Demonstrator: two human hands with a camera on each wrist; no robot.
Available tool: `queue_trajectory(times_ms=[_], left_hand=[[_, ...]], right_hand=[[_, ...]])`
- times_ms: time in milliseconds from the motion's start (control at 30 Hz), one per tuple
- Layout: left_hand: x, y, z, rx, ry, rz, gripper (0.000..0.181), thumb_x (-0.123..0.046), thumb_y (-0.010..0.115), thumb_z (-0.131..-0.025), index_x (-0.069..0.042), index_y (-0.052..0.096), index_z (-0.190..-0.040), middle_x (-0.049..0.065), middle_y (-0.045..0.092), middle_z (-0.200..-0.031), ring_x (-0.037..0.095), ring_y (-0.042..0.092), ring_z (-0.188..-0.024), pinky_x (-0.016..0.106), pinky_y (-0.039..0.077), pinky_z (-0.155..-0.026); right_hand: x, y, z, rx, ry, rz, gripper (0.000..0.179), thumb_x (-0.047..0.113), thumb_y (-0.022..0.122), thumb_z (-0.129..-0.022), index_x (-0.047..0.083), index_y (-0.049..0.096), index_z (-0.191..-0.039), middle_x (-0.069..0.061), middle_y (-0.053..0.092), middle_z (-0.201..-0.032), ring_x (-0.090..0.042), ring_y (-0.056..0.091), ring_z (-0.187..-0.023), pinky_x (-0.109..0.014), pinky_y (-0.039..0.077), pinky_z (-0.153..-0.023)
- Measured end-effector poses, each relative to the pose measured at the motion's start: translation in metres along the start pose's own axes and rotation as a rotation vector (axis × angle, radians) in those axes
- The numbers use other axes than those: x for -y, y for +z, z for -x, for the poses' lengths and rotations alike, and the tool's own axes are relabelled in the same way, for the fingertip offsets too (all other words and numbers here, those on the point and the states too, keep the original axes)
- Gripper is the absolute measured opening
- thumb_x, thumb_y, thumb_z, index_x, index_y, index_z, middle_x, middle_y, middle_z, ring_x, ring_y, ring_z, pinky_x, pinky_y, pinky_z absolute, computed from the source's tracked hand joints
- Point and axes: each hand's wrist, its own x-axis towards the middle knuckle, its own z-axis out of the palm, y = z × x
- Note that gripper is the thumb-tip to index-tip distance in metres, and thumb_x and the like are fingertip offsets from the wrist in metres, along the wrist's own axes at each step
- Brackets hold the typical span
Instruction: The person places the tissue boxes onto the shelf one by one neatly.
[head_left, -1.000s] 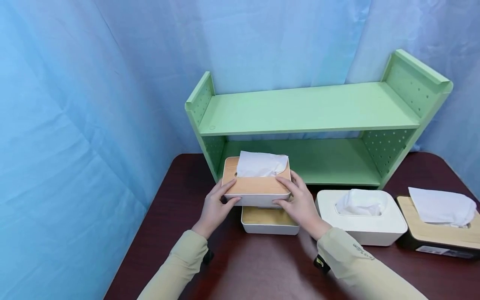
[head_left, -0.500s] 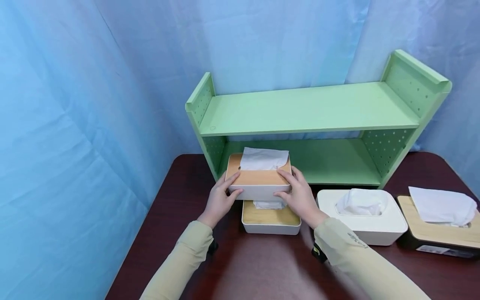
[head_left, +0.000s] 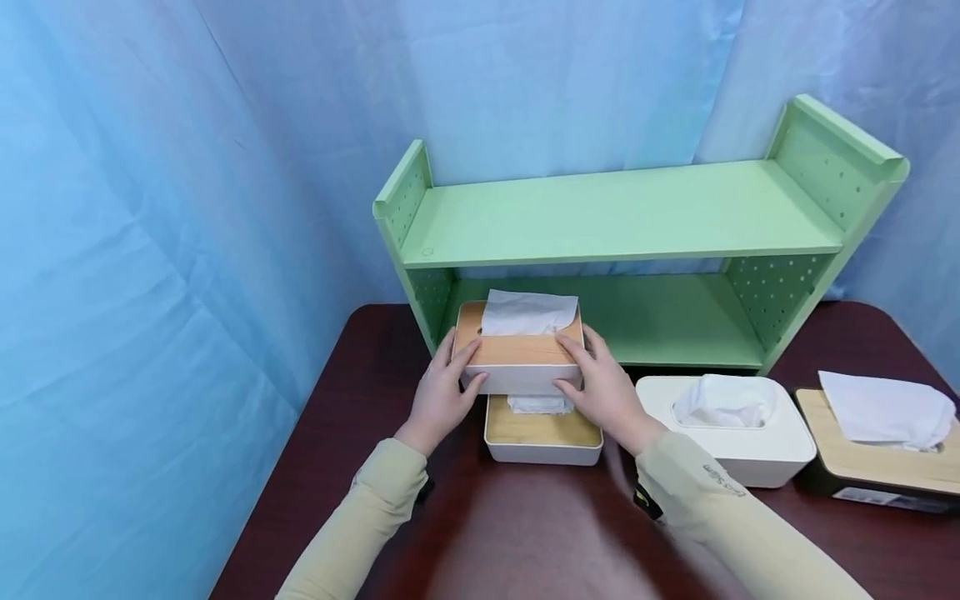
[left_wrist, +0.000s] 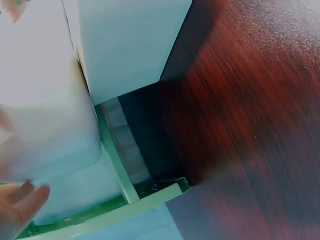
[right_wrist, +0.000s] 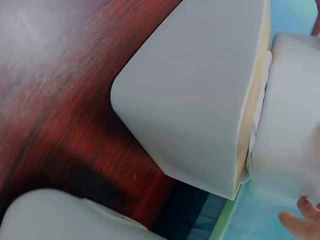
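Both hands hold a white tissue box (head_left: 521, 379) with a light wood lid and a tissue sticking out of it. My left hand (head_left: 441, 398) grips its left end, thumb on the front wall and fingers over the lid's edge. At the right end, my right hand (head_left: 606, 393) grips it the same way. Below and nearer to me, a second white tissue box (head_left: 543, 454) with a wood lid sits on the table; the held box overlaps its back part. In the right wrist view, the held box (right_wrist: 287, 115) is beside the lower box's tissue.
A green two-tier shelf (head_left: 622, 212) stands behind the hands. To the right on the dark red table (head_left: 525, 533) are an all-white tissue box (head_left: 750, 454) and a black one with a wood lid (head_left: 885, 462). Blue curtains (head_left: 562, 83) hang at the back and left.
Both hands have carried the held tissue box slightly back and to the right, towards the shelf. More of the lower box's lid and its tissue now shows.
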Motion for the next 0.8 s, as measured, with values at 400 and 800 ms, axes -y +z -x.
queue_trajectory(times_ms=[400, 800], left_hand=[[-0.020, -0.012, 0.037, 0.216, 0.090, -0.215, 0.059, -0.037, 0.059, -0.092, -0.019, 0.040, -0.145, 0.021, 0.017, -0.156, 0.047, 0.007, -0.142, 0.074, 0.007, -0.103], [-0.024, -0.006, 0.036, 0.256, 0.022, -0.386, 0.063, -0.050, 0.051, -0.093, -0.026, 0.034, -0.148, 0.016, 0.011, -0.159, 0.048, 0.003, -0.142, 0.078, 0.009, -0.097]], right_hand=[[0.000, -0.002, 0.043, -0.132, -0.322, 0.317, 0.057, 0.026, 0.073, -0.077, 0.014, 0.056, -0.131, -0.020, 0.037, -0.145, -0.049, 0.029, -0.131, -0.078, 0.014, -0.095], [0.010, 0.002, 0.040, 0.000, -0.210, 0.388, 0.063, 0.038, 0.069, -0.083, 0.027, 0.047, -0.141, -0.014, 0.025, -0.155, -0.050, 0.013, -0.139, -0.080, 0.007, -0.094]])
